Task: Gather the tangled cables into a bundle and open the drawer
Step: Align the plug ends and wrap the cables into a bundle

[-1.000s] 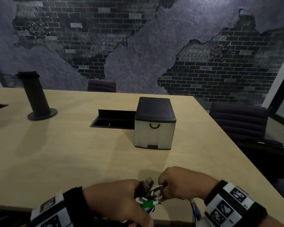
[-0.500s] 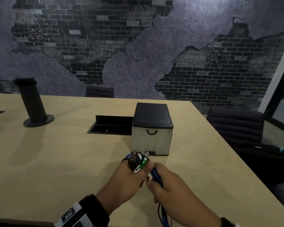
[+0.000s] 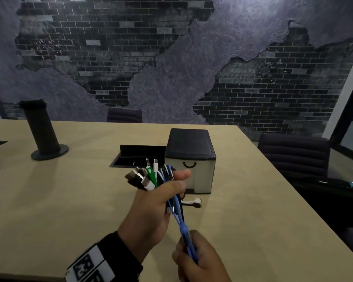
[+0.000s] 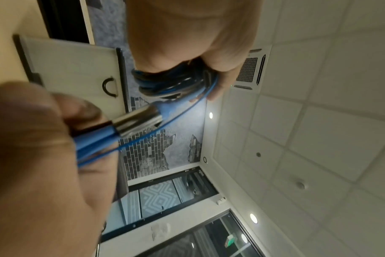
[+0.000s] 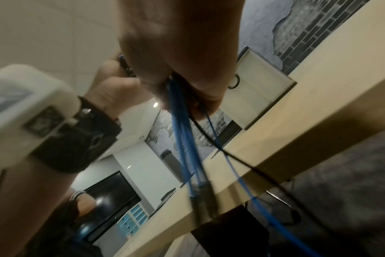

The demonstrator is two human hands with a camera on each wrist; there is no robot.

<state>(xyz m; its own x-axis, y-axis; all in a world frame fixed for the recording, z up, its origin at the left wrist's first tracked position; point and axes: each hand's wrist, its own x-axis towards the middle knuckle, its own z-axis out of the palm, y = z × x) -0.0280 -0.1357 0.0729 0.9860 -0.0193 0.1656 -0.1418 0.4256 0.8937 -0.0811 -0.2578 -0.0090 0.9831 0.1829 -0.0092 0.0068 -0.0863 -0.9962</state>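
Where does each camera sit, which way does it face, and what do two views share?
Head: worn on the head, facing forward and down over the table; left grip holds the cable bundle, right grip pinches blue cables.
Left wrist: faces drawer box and ceiling; both grips show.
Right wrist: below the table edge, looking up; a grip, a banded wrist.
Shared: all show the drawer box.

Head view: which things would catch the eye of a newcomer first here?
First, the cable bundle, raised above the table: the left hand grips it, plugs fanning upward. The right hand, nearer the camera, holds its blue cables. Behind stands the drawer box, drawer closed.
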